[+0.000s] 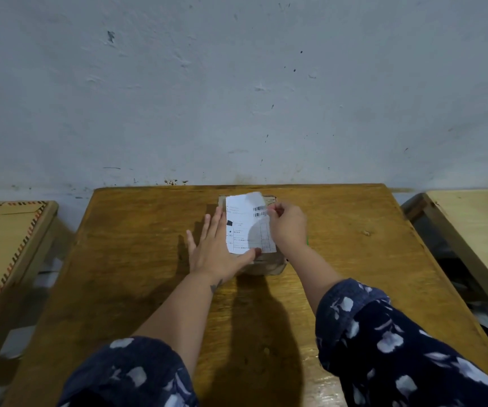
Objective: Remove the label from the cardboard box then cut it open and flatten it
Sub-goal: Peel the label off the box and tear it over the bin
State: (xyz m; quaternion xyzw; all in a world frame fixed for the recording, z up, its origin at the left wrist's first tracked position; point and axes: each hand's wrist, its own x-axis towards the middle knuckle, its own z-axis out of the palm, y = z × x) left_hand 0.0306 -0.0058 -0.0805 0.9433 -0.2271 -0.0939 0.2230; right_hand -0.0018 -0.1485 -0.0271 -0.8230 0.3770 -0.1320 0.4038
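A small brown cardboard box (266,267) sits on the wooden table (137,248), near its far middle. A white shipping label (247,227) with barcodes covers the box top, and its far edge is lifted and curled. My right hand (288,227) pinches the label's right edge near the barcodes. My left hand (217,249) lies flat with fingers spread against the box's left side, thumb on the label's near edge. Most of the box is hidden under the label and my hands.
A pale blue wall (236,83) rises just behind the table. A brown box with striped edging (4,245) stands at the left and a light wooden table (477,230) at the right. Something small and green (307,240) peeks out beside my right wrist.
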